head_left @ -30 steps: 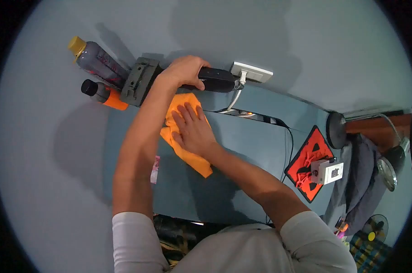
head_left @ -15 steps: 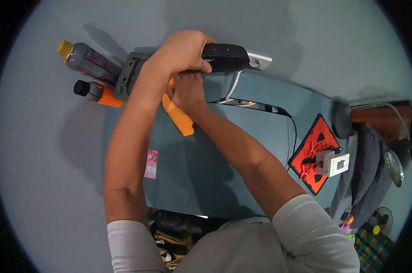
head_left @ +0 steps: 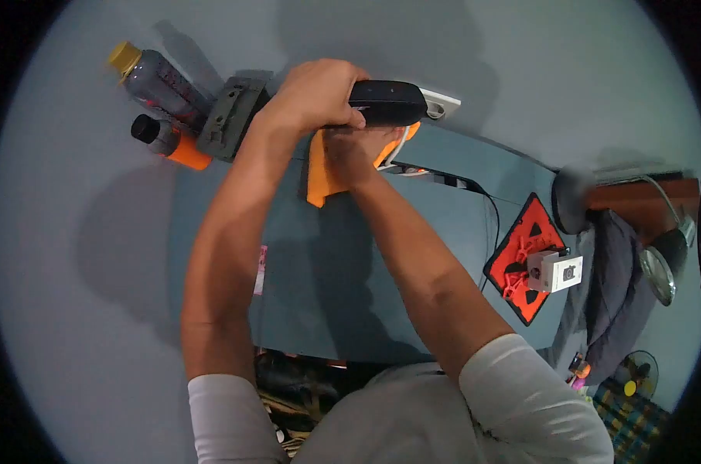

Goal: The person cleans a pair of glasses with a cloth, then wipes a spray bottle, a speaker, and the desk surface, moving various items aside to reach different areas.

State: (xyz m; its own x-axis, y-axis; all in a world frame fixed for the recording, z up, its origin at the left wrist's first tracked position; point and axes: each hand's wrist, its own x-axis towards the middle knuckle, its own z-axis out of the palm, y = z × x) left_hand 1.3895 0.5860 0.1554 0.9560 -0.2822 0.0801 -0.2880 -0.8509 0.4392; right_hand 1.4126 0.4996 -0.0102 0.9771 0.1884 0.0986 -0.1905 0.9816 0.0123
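My left hand is closed around the left end of a black portable speaker, holding it up near the wall. Below the speaker, my right hand presses an orange cloth against the grey-blue table. The cloth shows on both sides of that hand. My right fingertips are partly hidden under the speaker. A white cable runs down just beside my right hand.
At the back left stand a yellow-capped bottle, an orange bottle with black cap and a dark grey case. A white wall socket and a black power strip are behind. A red mat bears a white box at right.
My right hand has slid to the right with the orange cloth, which now spreads further beneath the speaker. My left hand still holds the speaker, nearly in place. The view has shifted slightly.
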